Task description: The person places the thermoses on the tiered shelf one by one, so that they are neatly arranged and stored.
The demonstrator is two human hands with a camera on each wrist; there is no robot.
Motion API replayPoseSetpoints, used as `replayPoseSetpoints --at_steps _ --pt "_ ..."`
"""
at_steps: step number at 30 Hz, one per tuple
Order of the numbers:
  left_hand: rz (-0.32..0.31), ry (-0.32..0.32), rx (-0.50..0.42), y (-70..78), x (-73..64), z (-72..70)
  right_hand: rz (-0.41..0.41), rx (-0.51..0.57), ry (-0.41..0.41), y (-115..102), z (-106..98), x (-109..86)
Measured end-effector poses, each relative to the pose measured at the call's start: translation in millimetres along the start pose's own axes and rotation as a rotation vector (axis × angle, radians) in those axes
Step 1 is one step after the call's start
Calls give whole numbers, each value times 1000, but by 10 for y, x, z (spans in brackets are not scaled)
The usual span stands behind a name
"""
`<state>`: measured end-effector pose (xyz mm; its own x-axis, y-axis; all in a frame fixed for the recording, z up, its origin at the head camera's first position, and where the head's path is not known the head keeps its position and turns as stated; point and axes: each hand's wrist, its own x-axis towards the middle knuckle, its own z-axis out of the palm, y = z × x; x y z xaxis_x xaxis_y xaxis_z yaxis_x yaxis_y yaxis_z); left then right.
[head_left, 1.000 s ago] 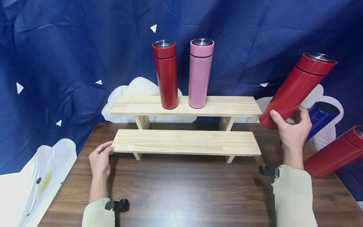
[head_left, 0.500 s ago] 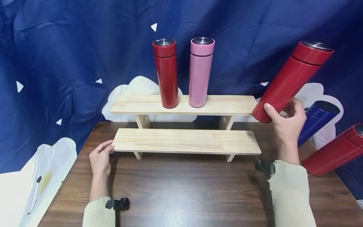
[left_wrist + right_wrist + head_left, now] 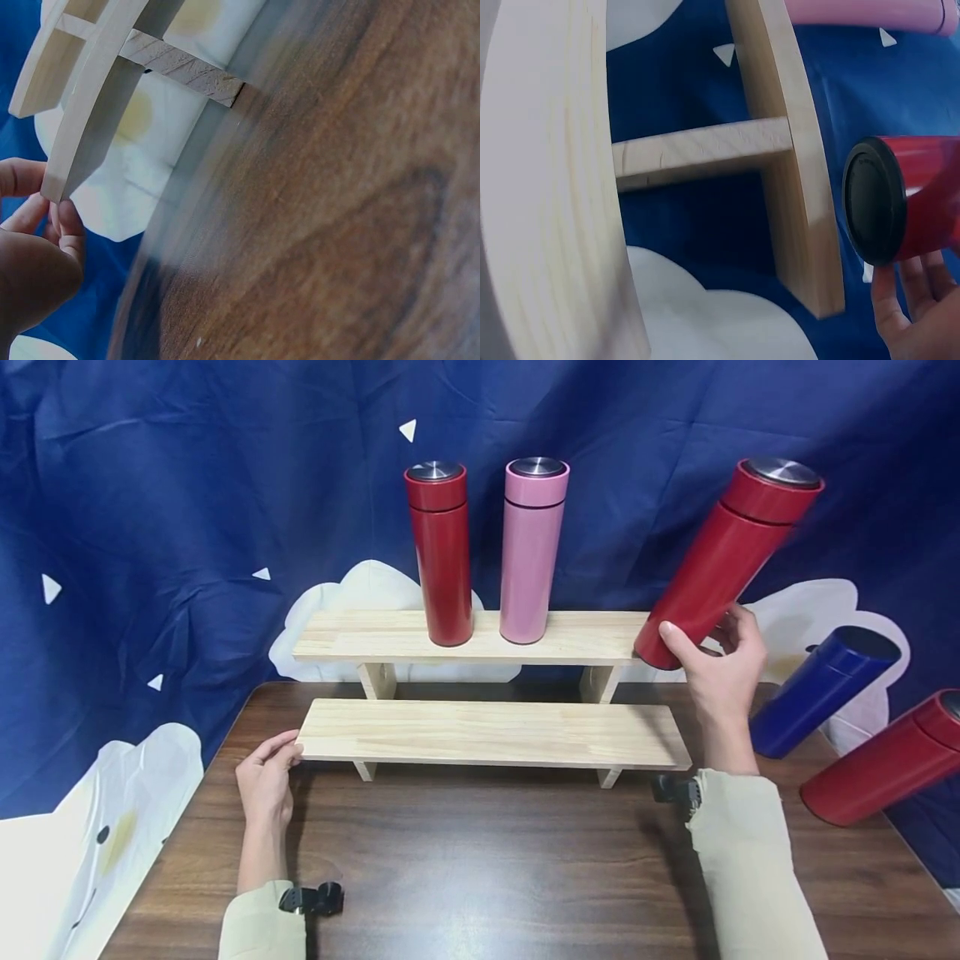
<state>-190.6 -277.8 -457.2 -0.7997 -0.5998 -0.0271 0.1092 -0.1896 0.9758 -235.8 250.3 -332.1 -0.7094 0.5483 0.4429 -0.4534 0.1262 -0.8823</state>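
Note:
My right hand (image 3: pixel 723 672) grips a red thermos (image 3: pixel 716 564) low on its body, thumb across the front. The thermos leans to the right, its base overlapping the right end of the upper wooden shelf (image 3: pixel 592 639). From the right wrist, its dark base (image 3: pixel 874 201) shows beside the shelf board, apart from it. At the left end of the lower wooden shelf (image 3: pixel 487 733), my left hand (image 3: pixel 266 777) pinches the board's corner between thumb and fingers, as the left wrist view also shows. A second red thermos (image 3: pixel 447 568) and a pink thermos (image 3: pixel 531 564) stand upright on the upper shelf.
On the right side of the brown table (image 3: pixel 465 860) are a tilted-looking blue thermos (image 3: pixel 821 693) and another red thermos (image 3: pixel 885 764). A dark blue curtain (image 3: pixel 225 485) with white shapes hangs behind the shelves.
My right hand has carried the red thermos left and slightly up, from beside the upper shelf to over its right end. The blue thermos shows more fully. My left hand stays put.

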Motion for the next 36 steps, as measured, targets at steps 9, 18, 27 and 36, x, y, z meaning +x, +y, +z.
replayPoseSetpoints --at_steps 9,18,27,36 --pt "1 11 -11 -21 -9 -17 -2 -41 -77 20 234 -35" --pt "-4 5 -27 -23 -21 -26 3 -67 -106 92 367 -15" --pt "-12 4 -15 -29 -22 -29 23 -117 -145 138 465 15" --pt "3 7 -33 -18 8 2 20 -126 -167 148 577 101"
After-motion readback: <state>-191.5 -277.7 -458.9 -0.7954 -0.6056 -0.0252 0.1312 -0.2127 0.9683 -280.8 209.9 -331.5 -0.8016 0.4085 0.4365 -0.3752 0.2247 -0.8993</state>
